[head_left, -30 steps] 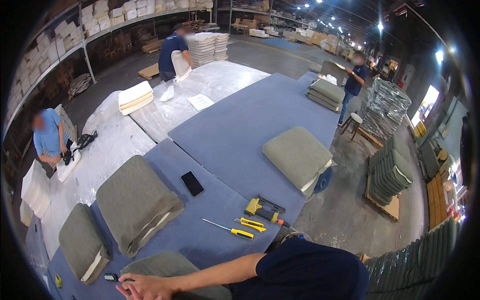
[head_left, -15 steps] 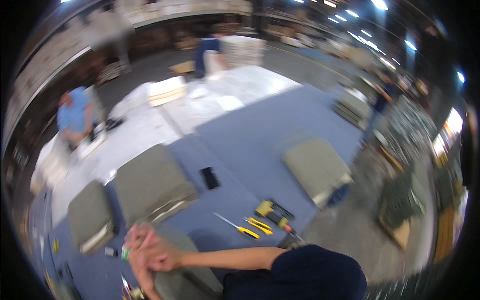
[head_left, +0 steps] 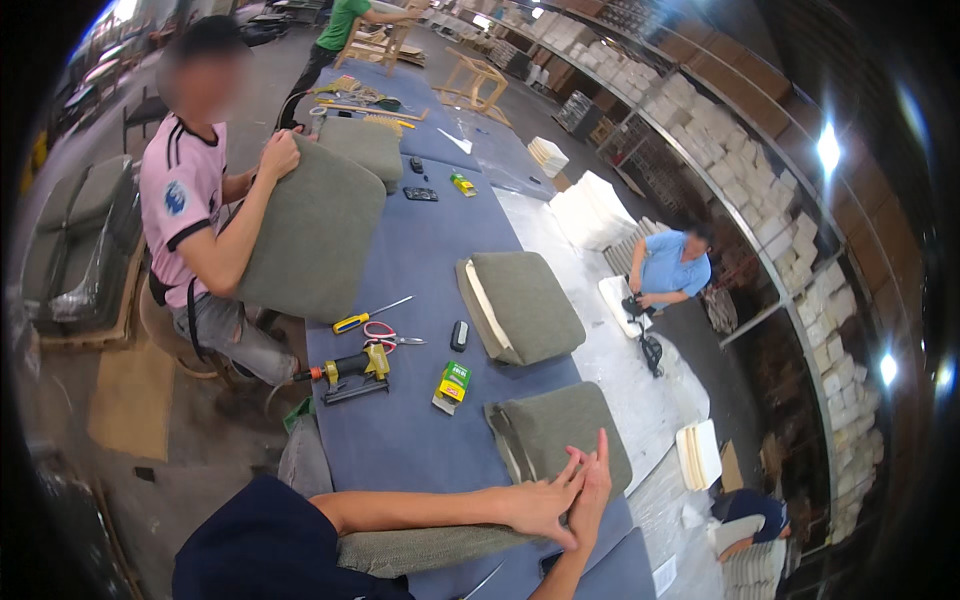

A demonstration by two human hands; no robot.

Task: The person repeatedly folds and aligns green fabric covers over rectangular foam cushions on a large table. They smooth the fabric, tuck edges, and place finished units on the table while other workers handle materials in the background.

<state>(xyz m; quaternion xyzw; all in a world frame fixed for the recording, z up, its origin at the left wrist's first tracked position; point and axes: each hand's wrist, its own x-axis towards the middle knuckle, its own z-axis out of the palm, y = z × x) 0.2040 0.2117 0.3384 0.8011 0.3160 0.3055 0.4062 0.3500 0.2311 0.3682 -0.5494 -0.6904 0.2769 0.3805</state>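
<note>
My left hand [head_left: 546,506] reaches across from the left, its thumb and fingers stretched out. It meets my right hand [head_left: 590,492], which comes up from the lower edge with fingers extended, one pointing up. The two hands touch and partly overlap, with nothing visible between them. Under my left forearm lies a grey-green upholstered cushion [head_left: 430,546], partly hidden by the arm. Just beyond my hands is another grey-green cushion [head_left: 560,425] with its open edge facing left. A third cushion [head_left: 525,305], showing a pale underside edge, sits farther off on the blue-covered table [head_left: 430,450].
Left of the cushions lie a staple gun [head_left: 350,372], red-handled scissors [head_left: 385,337], a yellow screwdriver [head_left: 365,316], a green-yellow box [head_left: 451,387] and a dark small device [head_left: 459,335]. A person in pink [head_left: 200,200] holds a large cushion [head_left: 315,235]. Other people work across the table.
The view has swung left, now showing the person in pink and the tools on the left side. My hands were clasped together and now have fingers stretched out while still touching.
</note>
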